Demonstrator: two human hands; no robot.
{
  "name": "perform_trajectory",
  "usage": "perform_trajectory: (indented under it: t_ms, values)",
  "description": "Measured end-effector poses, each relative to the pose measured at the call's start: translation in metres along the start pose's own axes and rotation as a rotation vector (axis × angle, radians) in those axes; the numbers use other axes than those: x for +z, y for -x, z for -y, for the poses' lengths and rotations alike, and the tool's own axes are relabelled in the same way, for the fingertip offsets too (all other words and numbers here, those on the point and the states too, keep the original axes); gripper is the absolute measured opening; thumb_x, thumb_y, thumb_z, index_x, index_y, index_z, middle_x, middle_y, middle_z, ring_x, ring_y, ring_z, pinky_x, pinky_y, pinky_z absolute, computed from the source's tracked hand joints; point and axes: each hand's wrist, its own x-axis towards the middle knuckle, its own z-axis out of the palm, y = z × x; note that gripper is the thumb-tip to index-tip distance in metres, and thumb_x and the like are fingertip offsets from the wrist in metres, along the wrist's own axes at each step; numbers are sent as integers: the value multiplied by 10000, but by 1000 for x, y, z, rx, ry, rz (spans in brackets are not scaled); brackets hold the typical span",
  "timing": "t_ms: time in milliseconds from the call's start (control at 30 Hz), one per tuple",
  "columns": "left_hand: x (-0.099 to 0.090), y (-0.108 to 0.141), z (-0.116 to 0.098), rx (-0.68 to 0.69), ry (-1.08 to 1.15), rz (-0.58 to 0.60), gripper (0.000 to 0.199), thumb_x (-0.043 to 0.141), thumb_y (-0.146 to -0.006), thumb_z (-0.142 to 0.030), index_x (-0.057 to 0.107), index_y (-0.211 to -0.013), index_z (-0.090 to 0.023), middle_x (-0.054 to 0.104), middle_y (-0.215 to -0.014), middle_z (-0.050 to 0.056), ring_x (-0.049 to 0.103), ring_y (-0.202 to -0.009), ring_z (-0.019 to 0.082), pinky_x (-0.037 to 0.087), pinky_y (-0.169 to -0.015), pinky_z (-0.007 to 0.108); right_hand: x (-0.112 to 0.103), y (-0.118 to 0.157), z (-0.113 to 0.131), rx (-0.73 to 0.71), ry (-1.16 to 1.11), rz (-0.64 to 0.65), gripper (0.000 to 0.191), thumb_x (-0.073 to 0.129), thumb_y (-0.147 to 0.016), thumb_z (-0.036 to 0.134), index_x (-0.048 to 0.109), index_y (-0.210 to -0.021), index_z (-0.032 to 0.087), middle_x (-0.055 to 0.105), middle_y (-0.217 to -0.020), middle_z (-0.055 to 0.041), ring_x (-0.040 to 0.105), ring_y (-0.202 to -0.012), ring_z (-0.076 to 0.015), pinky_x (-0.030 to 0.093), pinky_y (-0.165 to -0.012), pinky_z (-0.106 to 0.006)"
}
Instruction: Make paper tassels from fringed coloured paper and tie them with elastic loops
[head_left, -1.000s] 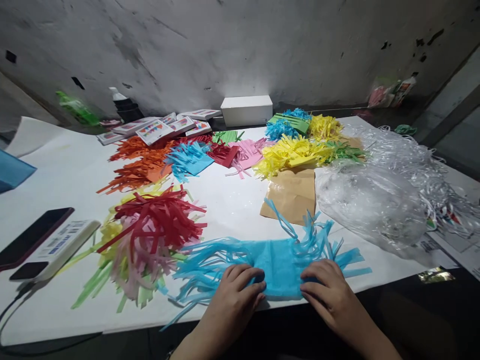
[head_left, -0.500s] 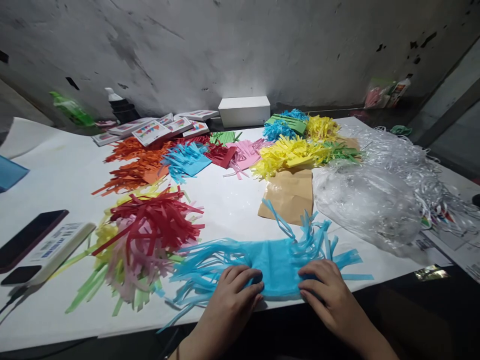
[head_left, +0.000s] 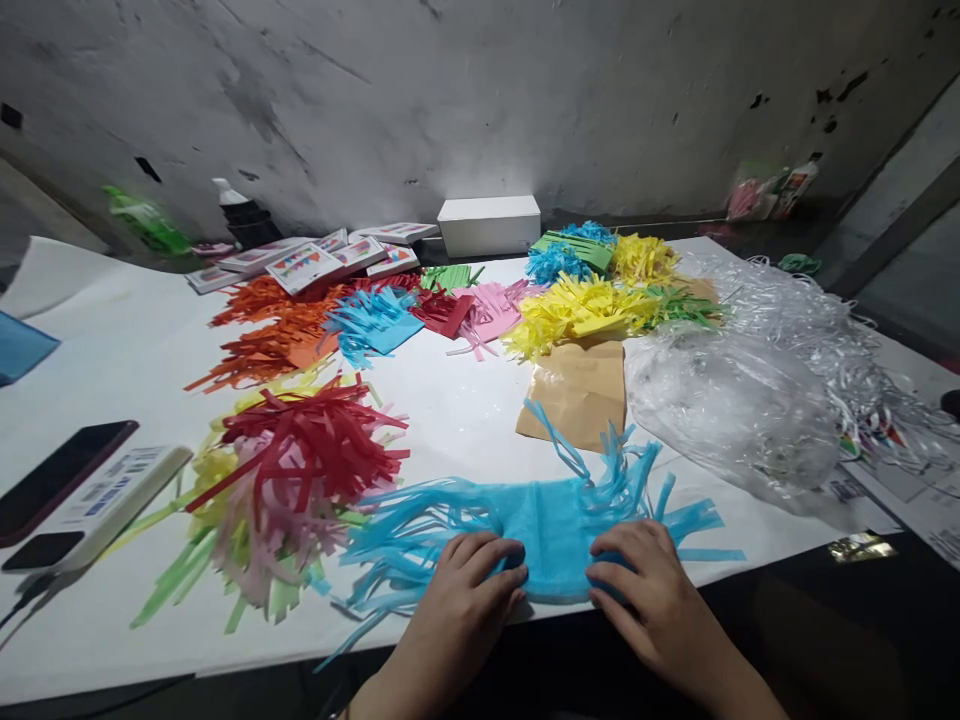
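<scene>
A sheet of blue tissue paper [head_left: 551, 520] with fringed ends lies at the table's near edge, its cut strips spread to both sides and its plain middle flat. My left hand [head_left: 472, 585] presses on the paper left of the middle, fingers curled together over the near edge. On the other side of the plain part, my right hand [head_left: 641, 570] has its fingers bent over the same near edge, the thumb low beside it. Left of the blue sheet is a loose pile of fringed tissue with red strips [head_left: 315, 440] on top and pink, yellow and green below.
Folded fringed bundles line the back, among them orange [head_left: 281, 340] and yellow [head_left: 585, 310]. A brown paper piece [head_left: 576, 395] lies mid-table. Clear plastic [head_left: 735, 400] covers the right. A phone [head_left: 64, 480] and power bank [head_left: 112, 500] lie left; a white box [head_left: 489, 225] stands behind.
My right hand has shifted slightly left along the near edge of the blue tissue paper. My left hand and the sheet stay nearly in place.
</scene>
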Motion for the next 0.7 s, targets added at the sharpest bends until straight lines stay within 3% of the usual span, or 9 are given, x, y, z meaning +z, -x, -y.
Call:
perform_trajectory:
  t_ms: [200, 300, 433, 567, 633, 700]
  values:
    - [-4, 1, -1, -27, 27, 43, 99, 614, -956, -238, 668, -1040, -242, 736, -1108, 52, 613, -993, 268, 418, -879, 438, 4, -4, 2, -16, 4, -20, 152, 528, -950, 80, 610, -928, 205, 645, -931, -23, 595, -908, -192, 346, -926, -435]
    - [-3, -2, -4, -69, 1, 46, 202, 698, -898, -336, 658, -1075, -246, 747, -1084, 39, 626, -969, 277, 358, -930, 469, 6, -5, 4, -8, 10, -71, 160, 515, -937, 64, 594, -942, 202, 653, -969, -43, 603, -939, -202, 376, -922, -428]
    - [5, -6, -5, -86, -103, 24, 197, 584, -924, -114, 659, -1047, -249, 761, -977, 3, 639, -874, 227, 317, -921, 440, 11, -10, 9, -85, 108, -131, 203, 494, -910, 43, 583, -1041, 170, 671, -1116, -107, 604, -1098, -249, 372, -1025, -487]
    - [8, -6, -2, -20, -70, 10, 253, 510, -938, -45, 651, -1005, -243, 765, -1003, 4, 651, -964, 209, 298, -996, 418, 17, -17, 6, -221, 110, -51, 404, 414, -916, 15, 549, -1268, 158, 718, -1102, -82, 628, -1130, -235, 399, -1059, -471]
    - [5, -6, 2, 6, -24, 56, 279, 491, -937, -26, 640, -1033, -241, 769, -1009, 3, 667, -979, 191, 307, -1026, 402, 20, -19, 3, -165, 45, -49, 375, 415, -937, 23, 581, -1226, 195, 729, -987, -40, 666, -1002, -208, 452, -980, -425]
    - [2, -10, 7, -59, -21, 114, 304, 493, -920, -5, 638, -1052, -237, 772, -954, -5, 691, -909, 175, 355, -989, 382, 23, -21, 0, -30, 8, -72, 261, 456, -970, 79, 619, -1118, 219, 711, -932, -26, 663, -907, -195, 482, -867, -372]
